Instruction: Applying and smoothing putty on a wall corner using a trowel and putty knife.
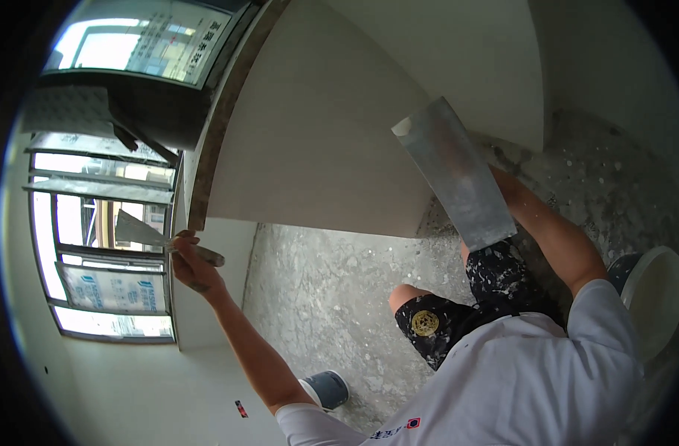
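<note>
My left hand is out to the left, fingers wrapped round the handle of a putty knife. Its wedge-shaped blade points left, against the window behind. The hand is close to the lower end of a brown-edged strip that borders a smooth pale wall surface. On the right, a wide rectangular steel plastering trowel is held up with its flat face toward me. A small pale patch sits at its upper left corner. My right forearm leads behind this blade, which hides the right hand and its grip.
Windows with partly film-covered panes line the left side. Spattered grey concrete floor lies below. A dark bucket stands near my left arm, and a large white-rimmed bucket is beside my right elbow. My bent knees are between the arms.
</note>
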Action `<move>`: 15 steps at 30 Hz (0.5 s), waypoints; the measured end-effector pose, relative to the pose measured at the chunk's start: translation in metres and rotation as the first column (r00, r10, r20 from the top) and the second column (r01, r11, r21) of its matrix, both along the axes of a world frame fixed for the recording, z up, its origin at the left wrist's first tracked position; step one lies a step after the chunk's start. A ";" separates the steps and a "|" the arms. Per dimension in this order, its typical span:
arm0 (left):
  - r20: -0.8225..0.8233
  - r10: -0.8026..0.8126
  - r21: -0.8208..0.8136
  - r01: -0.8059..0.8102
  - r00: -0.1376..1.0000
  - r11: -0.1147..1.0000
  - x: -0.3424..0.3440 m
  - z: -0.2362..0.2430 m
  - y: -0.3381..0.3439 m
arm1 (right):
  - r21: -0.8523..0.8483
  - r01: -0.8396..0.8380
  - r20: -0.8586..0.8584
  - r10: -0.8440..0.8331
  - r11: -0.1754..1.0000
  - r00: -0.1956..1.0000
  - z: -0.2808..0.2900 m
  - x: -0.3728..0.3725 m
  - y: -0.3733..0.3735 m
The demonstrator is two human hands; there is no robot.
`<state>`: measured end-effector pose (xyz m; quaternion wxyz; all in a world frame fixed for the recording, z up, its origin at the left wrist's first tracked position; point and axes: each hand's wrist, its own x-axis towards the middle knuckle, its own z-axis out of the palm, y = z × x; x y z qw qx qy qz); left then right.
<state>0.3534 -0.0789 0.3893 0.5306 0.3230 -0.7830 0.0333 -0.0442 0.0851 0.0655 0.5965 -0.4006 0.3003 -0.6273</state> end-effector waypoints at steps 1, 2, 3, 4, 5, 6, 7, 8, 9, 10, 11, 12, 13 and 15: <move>0.013 -0.028 -0.008 0.028 1.000 1.000 -0.003 0.015 -0.017 | -0.061 0.004 0.062 -0.001 0.998 0.998 0.001 -0.013 -0.010; 0.040 -0.003 0.024 0.002 0.999 1.000 -0.001 0.026 -0.038 | -0.121 0.010 0.123 0.005 0.993 0.992 0.006 -0.025 -0.024; 0.070 0.034 0.055 -0.038 0.997 0.998 0.002 0.031 -0.054 | -0.094 0.124 0.080 -0.116 0.988 0.990 0.026 -0.026 -0.031; 0.084 0.023 0.050 -0.027 0.996 0.998 0.003 0.028 -0.066 | -0.069 0.234 0.034 -0.232 0.970 0.972 0.055 -0.029 -0.035; -0.005 -0.033 0.115 0.034 0.999 0.993 0.004 0.027 -0.075 | -0.069 0.232 -0.202 -0.242 0.970 0.949 0.077 -0.041 -0.045; -0.100 -0.083 0.177 0.099 0.992 0.979 0.001 0.028 -0.080 | -0.066 0.232 -0.430 -0.237 0.971 0.871 0.093 -0.056 -0.059; -0.158 -0.016 0.206 0.049 0.987 0.977 -0.009 0.023 -0.080 | -0.167 0.329 -0.509 -0.367 0.930 0.779 0.101 -0.066 -0.074; -0.151 -0.039 0.213 0.071 0.988 0.974 -0.018 0.017 -0.080 | -0.269 0.407 -0.571 -0.485 0.873 0.662 0.107 -0.074 -0.089; -0.154 0.011 0.169 0.015 0.988 0.986 -0.024 0.015 -0.077 | -0.397 0.495 -0.627 -0.622 0.773 0.469 0.107 -0.080 -0.108; -0.161 0.071 0.119 -0.052 0.984 0.992 -0.024 0.013 -0.076 | -0.529 0.534 -0.643 -0.722 0.660 0.255 0.112 -0.081 -0.124; -0.158 0.078 0.102 -0.062 0.984 0.993 -0.025 0.011 -0.075 | -0.524 0.542 -0.642 -0.723 0.656 0.255 0.114 -0.083 -0.136; -0.156 0.089 0.081 -0.077 0.984 0.994 -0.022 0.012 -0.075 | -0.516 0.562 -0.657 -0.719 0.647 0.226 0.120 -0.081 -0.146; -0.172 0.069 0.075 -0.056 0.983 0.996 -0.020 0.012 -0.077 | -0.507 0.580 -0.672 -0.714 0.638 0.197 0.125 -0.080 -0.154; -0.159 0.082 0.098 -0.067 0.984 0.993 -0.020 0.012 -0.076 | -0.509 0.585 -0.671 -0.717 0.632 0.190 0.131 -0.080 -0.166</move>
